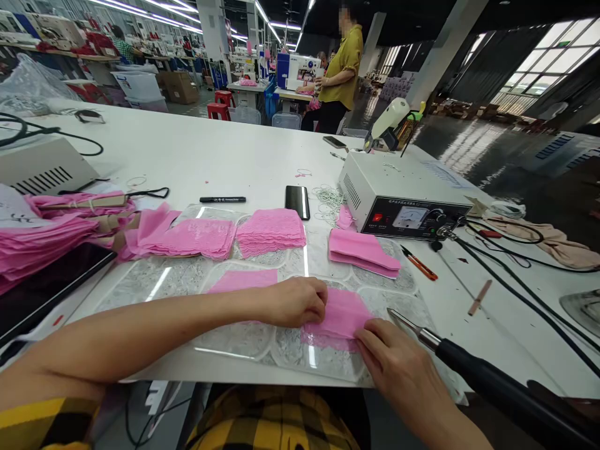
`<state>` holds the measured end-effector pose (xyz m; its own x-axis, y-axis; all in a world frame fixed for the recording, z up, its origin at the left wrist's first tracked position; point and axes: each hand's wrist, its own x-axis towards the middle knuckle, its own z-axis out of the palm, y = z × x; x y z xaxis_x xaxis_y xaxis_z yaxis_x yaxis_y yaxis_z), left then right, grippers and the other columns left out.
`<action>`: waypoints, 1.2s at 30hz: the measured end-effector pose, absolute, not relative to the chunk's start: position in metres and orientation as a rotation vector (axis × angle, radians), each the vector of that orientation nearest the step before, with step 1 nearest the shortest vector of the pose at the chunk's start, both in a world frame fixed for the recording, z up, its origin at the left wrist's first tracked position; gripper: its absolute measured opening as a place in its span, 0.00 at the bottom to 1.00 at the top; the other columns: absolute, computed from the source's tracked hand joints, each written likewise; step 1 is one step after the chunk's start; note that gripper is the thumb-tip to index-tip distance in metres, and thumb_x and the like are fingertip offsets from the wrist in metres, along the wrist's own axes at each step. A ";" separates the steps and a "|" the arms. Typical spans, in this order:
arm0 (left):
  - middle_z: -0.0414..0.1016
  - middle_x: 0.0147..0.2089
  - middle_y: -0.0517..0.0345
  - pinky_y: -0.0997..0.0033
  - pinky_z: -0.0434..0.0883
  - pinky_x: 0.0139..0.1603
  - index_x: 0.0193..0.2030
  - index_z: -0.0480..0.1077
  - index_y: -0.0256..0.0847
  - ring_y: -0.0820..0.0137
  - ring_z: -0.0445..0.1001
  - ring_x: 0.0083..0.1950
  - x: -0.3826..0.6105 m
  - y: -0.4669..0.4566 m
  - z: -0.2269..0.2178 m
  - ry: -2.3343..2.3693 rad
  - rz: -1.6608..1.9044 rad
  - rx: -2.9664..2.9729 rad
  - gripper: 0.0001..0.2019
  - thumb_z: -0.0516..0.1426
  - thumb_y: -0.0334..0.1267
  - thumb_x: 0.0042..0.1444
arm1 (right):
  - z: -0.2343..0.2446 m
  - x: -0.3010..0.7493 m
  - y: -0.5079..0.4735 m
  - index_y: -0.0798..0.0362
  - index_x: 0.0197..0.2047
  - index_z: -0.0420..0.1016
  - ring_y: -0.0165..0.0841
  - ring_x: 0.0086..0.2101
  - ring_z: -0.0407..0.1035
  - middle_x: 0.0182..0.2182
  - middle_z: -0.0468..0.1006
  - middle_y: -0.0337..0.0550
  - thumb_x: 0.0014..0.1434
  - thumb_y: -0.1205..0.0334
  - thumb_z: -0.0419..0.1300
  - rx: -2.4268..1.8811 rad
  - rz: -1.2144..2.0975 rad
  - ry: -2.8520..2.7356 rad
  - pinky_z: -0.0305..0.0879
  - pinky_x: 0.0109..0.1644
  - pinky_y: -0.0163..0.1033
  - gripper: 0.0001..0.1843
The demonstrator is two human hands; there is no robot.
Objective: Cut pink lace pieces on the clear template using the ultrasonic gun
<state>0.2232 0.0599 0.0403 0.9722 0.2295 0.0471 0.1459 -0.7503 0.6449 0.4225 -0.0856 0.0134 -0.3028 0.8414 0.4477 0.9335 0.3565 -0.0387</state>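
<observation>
A pink fabric piece lies on the clear patterned mat in front of me, with a lacy strip along its near edge. My left hand is closed, its fingertips pinching the left side of this fabric. At the near right corner, my right hand pinches the edge between thumb and fingers. Another flat pink piece is partly covered by my left forearm. Just right of my right hand is a pen-like tool with a metal tip and black handle; neither hand grips it.
Behind the mat are a pink fabric stack, a second stack, a folded pink pile and a phone. A metal control box with cables stands right, near an orange cutter knife. A person stands beyond the table.
</observation>
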 end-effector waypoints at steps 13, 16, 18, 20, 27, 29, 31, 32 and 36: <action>0.73 0.41 0.55 0.74 0.66 0.47 0.31 0.77 0.38 0.70 0.71 0.43 0.222 0.057 0.031 0.275 0.225 2.416 0.07 0.59 0.27 0.57 | 0.018 0.400 -0.069 0.52 0.37 0.74 0.31 0.29 0.68 0.32 0.74 0.43 0.64 0.65 0.51 -1.492 -0.124 -2.209 0.61 0.33 0.36 0.11; 0.72 0.43 0.54 0.73 0.66 0.48 0.31 0.77 0.37 0.69 0.71 0.43 0.219 0.058 0.032 0.298 0.229 2.383 0.07 0.58 0.27 0.57 | 0.014 0.406 -0.067 0.52 0.35 0.74 0.31 0.29 0.67 0.32 0.74 0.44 0.64 0.67 0.50 -1.525 -0.175 -2.197 0.60 0.32 0.36 0.12; 0.72 0.44 0.53 0.73 0.66 0.49 0.31 0.77 0.37 0.69 0.71 0.44 0.217 0.058 0.034 0.309 0.231 2.356 0.07 0.58 0.27 0.57 | 0.013 0.413 -0.068 0.52 0.35 0.74 0.32 0.30 0.68 0.32 0.74 0.44 0.64 0.67 0.50 -1.544 -0.194 -2.176 0.61 0.33 0.36 0.12; 0.72 0.45 0.53 0.72 0.66 0.49 0.30 0.77 0.38 0.69 0.71 0.44 0.216 0.058 0.036 0.316 0.234 2.320 0.07 0.58 0.27 0.57 | 0.016 0.419 -0.068 0.52 0.35 0.74 0.32 0.31 0.68 0.33 0.74 0.44 0.65 0.67 0.49 -1.553 -0.217 -2.156 0.63 0.34 0.36 0.12; 0.73 0.43 0.55 0.71 0.67 0.50 0.29 0.75 0.38 0.70 0.71 0.42 0.219 0.057 0.040 0.448 0.314 2.062 0.05 0.59 0.27 0.54 | 0.036 0.416 -0.037 0.51 0.37 0.76 0.29 0.31 0.71 0.33 0.76 0.42 0.66 0.65 0.50 -1.501 -0.228 -2.087 0.64 0.32 0.32 0.13; 0.74 0.41 0.54 0.69 0.69 0.48 0.33 0.74 0.37 0.70 0.72 0.41 0.218 0.059 0.041 0.574 0.377 1.922 0.05 0.56 0.31 0.57 | 0.041 0.409 -0.021 0.51 0.37 0.77 0.27 0.28 0.69 0.33 0.76 0.41 0.66 0.64 0.50 -1.467 -0.193 -2.089 0.62 0.29 0.31 0.14; 0.74 0.37 0.53 0.68 0.71 0.43 0.35 0.72 0.35 0.69 0.73 0.38 0.214 0.063 0.043 0.690 0.408 1.742 0.09 0.52 0.35 0.61 | 0.046 0.400 -0.004 0.50 0.36 0.78 0.26 0.26 0.67 0.33 0.75 0.41 0.65 0.63 0.51 -1.413 -0.138 -2.113 0.61 0.28 0.31 0.14; 0.74 0.34 0.53 0.68 0.72 0.40 0.35 0.71 0.34 0.69 0.74 0.37 0.210 0.065 0.044 0.730 0.406 1.646 0.12 0.50 0.38 0.63 | 0.049 0.395 0.004 0.50 0.37 0.79 0.26 0.26 0.67 0.32 0.74 0.41 0.65 0.63 0.51 -1.378 -0.107 -2.134 0.60 0.28 0.31 0.14; 0.74 0.29 0.52 0.67 0.75 0.36 0.32 0.68 0.34 0.69 0.77 0.32 0.185 0.075 0.050 0.811 0.365 1.301 0.25 0.43 0.52 0.65 | 0.054 0.363 0.029 0.50 0.37 0.80 0.26 0.27 0.66 0.30 0.72 0.41 0.65 0.64 0.52 -1.160 0.020 -2.256 0.61 0.29 0.31 0.14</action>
<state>0.1852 0.0745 0.0496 0.6801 0.6582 -0.3228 0.1955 0.2616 0.9452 0.3627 0.0290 0.0537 -0.4411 0.7459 0.4992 0.7369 0.6185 -0.2730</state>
